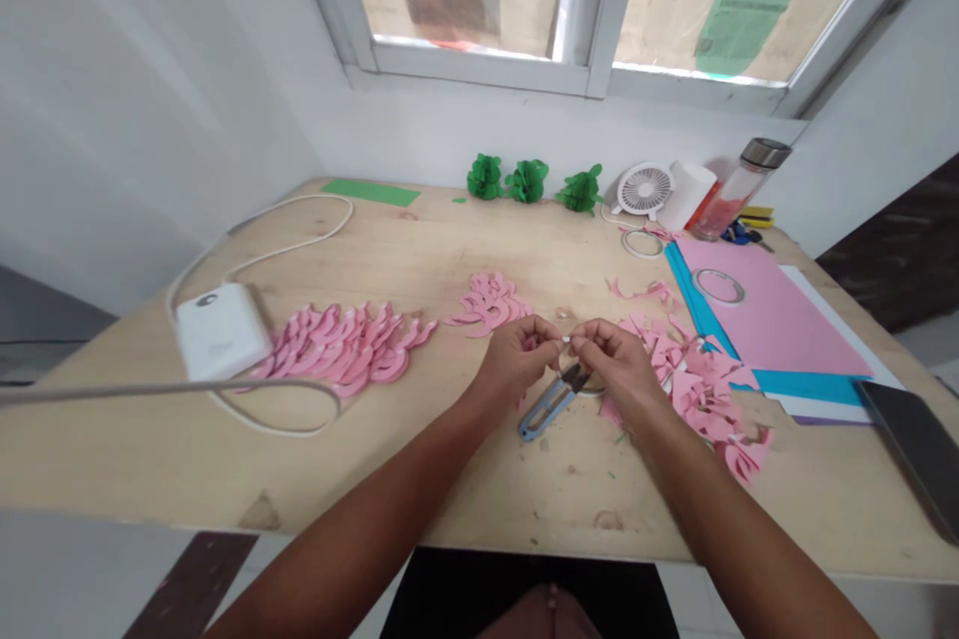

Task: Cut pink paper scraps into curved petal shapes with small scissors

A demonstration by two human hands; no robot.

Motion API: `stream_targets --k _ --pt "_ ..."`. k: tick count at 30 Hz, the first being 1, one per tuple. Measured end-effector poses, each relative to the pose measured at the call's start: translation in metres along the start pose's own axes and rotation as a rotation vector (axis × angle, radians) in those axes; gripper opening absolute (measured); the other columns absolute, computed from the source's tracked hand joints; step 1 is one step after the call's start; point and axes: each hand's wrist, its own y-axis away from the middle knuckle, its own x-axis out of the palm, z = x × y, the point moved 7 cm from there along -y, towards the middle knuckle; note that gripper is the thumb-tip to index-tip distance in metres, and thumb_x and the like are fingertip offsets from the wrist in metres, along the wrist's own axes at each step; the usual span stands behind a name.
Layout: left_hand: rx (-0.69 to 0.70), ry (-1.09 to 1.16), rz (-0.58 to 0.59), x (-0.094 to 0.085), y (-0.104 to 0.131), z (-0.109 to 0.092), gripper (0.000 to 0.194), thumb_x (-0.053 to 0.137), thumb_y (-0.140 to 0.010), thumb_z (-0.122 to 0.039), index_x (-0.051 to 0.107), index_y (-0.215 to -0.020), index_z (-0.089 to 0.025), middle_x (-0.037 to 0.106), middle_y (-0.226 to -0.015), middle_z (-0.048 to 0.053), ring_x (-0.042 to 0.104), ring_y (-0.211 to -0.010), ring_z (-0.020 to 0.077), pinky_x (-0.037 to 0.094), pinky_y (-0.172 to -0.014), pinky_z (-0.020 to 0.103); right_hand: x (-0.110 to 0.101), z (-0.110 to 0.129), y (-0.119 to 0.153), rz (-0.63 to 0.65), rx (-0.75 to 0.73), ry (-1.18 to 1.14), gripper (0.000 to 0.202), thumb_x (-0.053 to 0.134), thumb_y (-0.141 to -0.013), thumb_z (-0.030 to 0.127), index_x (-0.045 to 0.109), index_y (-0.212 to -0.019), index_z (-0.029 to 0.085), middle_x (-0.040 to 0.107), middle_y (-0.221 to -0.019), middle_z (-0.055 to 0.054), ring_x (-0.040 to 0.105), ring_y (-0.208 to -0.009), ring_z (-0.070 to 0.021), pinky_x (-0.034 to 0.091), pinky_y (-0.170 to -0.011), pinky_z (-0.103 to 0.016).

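Note:
My left hand (pixel 520 354) and my right hand (pixel 618 364) meet over the middle of the table, both closed in a pinch. A small white piece (pixel 566 339) shows between their fingertips; it is too small to tell its kind. Some pink paper shows by the left fingers. Just below my hands lie blue thread snips (pixel 549 409), their tips partly under my right fingers. Left of my hands is a small group of curved pink paper strips (pixel 490 303). Pink paper scraps (pixel 704 389) are piled beside my right hand.
A larger row of pink paper curls (pixel 352 344) lies left, beside a white power bank (pixel 223 331) with cables. Green paper shapes (pixel 526 182), a small fan (pixel 644 190) and a bottle (pixel 741 188) stand at the back. Coloured sheets (pixel 786 319) and a dark phone (pixel 914 449) lie right.

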Motion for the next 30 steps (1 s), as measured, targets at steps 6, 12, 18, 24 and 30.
stream_targets --k 6,12,18,24,30 --pt "-0.015 0.018 0.016 -0.0002 -0.0010 0.0015 0.012 0.061 -0.062 -0.022 0.052 -0.064 -0.015 0.050 -0.046 -0.005 0.028 -0.032 0.0013 0.017 -0.035 0.016 -0.0001 0.0005 -0.0004 -0.015 -0.029 0.012 0.023 0.061 -0.072 0.035 0.059 -0.084 0.016 0.056 -0.065 0.002 0.051 -0.053 -0.0093 0.042 -0.050 -0.022" --pt "-0.015 0.008 0.010 0.0003 0.0005 0.0003 0.013 0.061 -0.063 -0.023 0.052 -0.065 -0.014 0.049 -0.047 -0.005 0.028 -0.033 0.0010 0.017 -0.034 0.015 -0.0001 0.0013 -0.0004 -0.012 -0.055 0.058 0.021 0.060 -0.072 0.036 0.058 -0.078 0.016 0.055 -0.060 0.003 0.051 -0.049 -0.0089 0.041 -0.047 -0.021" --pt "-0.033 0.000 0.009 0.0007 0.0012 0.0000 0.012 0.061 -0.063 -0.023 0.052 -0.064 -0.015 0.048 -0.046 -0.006 0.028 -0.033 0.0012 0.017 -0.035 0.015 0.0005 0.0013 -0.0003 -0.003 -0.060 0.076 0.021 0.059 -0.072 0.037 0.057 -0.076 0.017 0.054 -0.060 0.003 0.051 -0.049 -0.0094 0.043 -0.047 -0.022" --pt "-0.025 -0.006 0.012 0.0009 0.0021 -0.0007 0.013 0.061 -0.063 -0.023 0.052 -0.064 -0.015 0.049 -0.048 -0.005 0.028 -0.034 0.0013 0.018 -0.035 0.016 0.0011 0.0045 0.0012 0.006 -0.061 0.099 0.020 0.058 -0.073 0.037 0.057 -0.077 0.017 0.054 -0.060 0.002 0.051 -0.050 -0.0101 0.043 -0.048 -0.022" --pt "-0.033 -0.004 0.012 0.0016 0.0023 -0.0020 0.013 0.062 -0.062 -0.023 0.053 -0.063 -0.014 0.049 -0.047 -0.006 0.030 -0.034 0.0013 0.019 -0.036 0.016 0.0035 0.0078 0.0032 0.035 -0.079 0.078 0.017 0.056 -0.076 0.034 0.056 -0.077 0.017 0.054 -0.063 0.002 0.052 -0.052 -0.0102 0.044 -0.050 -0.023"
